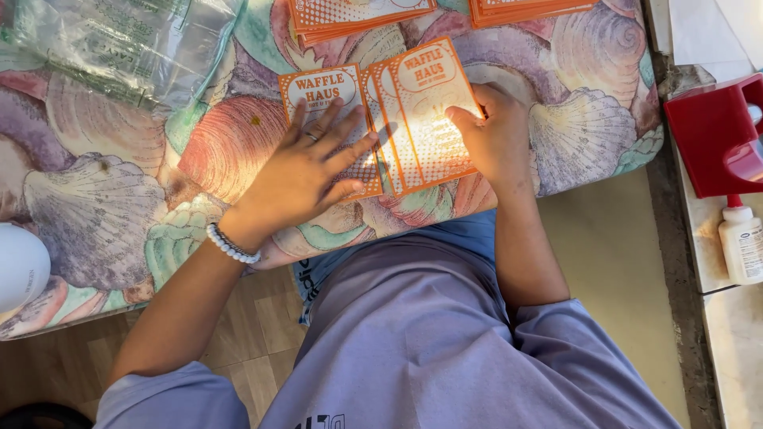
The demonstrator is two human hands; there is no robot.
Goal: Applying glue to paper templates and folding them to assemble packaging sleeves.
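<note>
- The left hand (306,171) lies flat, its grip spread wide, fingers fanned and palm down on a flat orange and cream printed card (326,99); it pins the card rather than pinching it.
- A ring shows on one finger of this hand, and a white beaded bracelet (230,244) circles its wrist.
- The right hand (494,137) rests on the right edge of a second orange and cream printed card (425,107), fingers curled together and pressing onto the card's edge; whether the thumb is tucked under the card cannot be told.
- The second card sits on top of a few more of the same kind, slightly fanned, and this small pile lies just beside the first card, the edges touching or overlapping.
- Both cards lie near the front edge of the surface, which is covered by a cloth printed with big pastel seashells (119,206).
- Two stacks of orange cards (358,16) sit at the far edge, well apart from the hands.
- A crumpled clear plastic bag (111,48) lies at the far left.
- To the right, on a separate pale ledge, stand a red plastic holder (711,131) and a small white bottle (741,242).
</note>
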